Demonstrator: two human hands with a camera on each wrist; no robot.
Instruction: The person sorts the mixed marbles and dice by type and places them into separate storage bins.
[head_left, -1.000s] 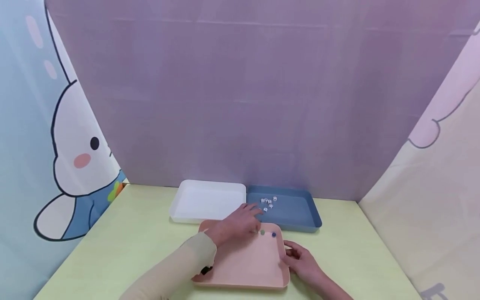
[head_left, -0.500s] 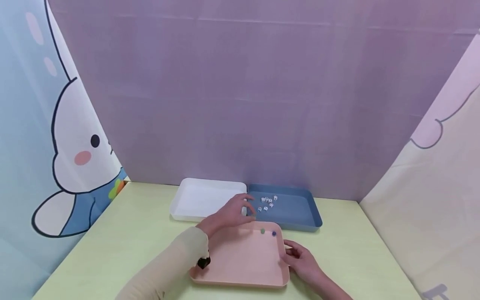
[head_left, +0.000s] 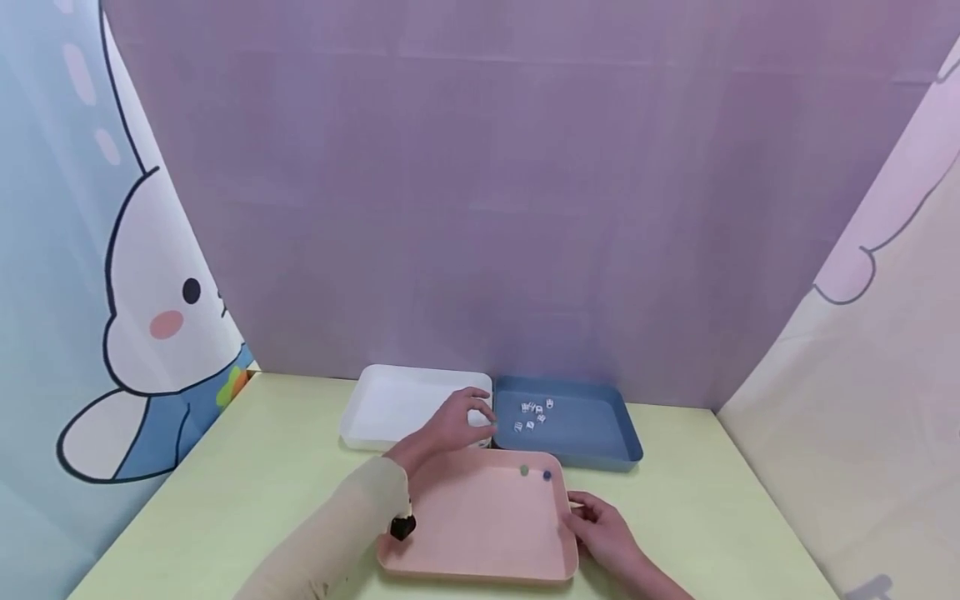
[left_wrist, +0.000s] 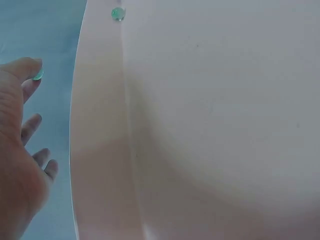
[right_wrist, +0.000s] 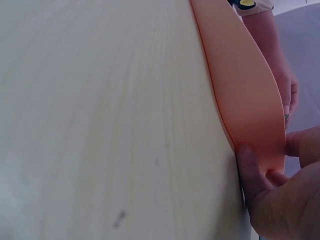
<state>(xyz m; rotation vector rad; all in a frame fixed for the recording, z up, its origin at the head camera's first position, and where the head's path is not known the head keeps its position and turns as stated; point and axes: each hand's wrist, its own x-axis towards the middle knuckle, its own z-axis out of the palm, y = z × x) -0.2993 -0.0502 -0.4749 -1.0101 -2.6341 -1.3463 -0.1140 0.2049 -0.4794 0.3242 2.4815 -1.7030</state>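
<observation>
My left hand (head_left: 450, 423) hovers over the front right corner of the white tray (head_left: 358, 417). Between its thumb and forefinger it pinches a small clear green marble (left_wrist: 38, 75), while the other fingers stay loosely bent. In front lies the pink tray (head_left: 487, 533), with another green marble (head_left: 524, 470) and a dark blue marble (head_left: 547, 475) near its far right corner. My right hand (head_left: 606, 532) grips that tray's right wall; in the right wrist view the thumb (right_wrist: 248, 167) presses the outside and fingers reach over the rim.
Behind the pink tray on the right, a blue tray (head_left: 592, 425) holds several small white dice (head_left: 540, 409). It stands beside the white tray. A purple cloth (head_left: 480, 208) rises behind the pale yellow table (head_left: 690, 500), and printed cloths hang at both sides.
My left hand has risen from the far edge of the pink tray and moved left over the white tray, the green marble in its fingers. The right hand has kept its grip.
</observation>
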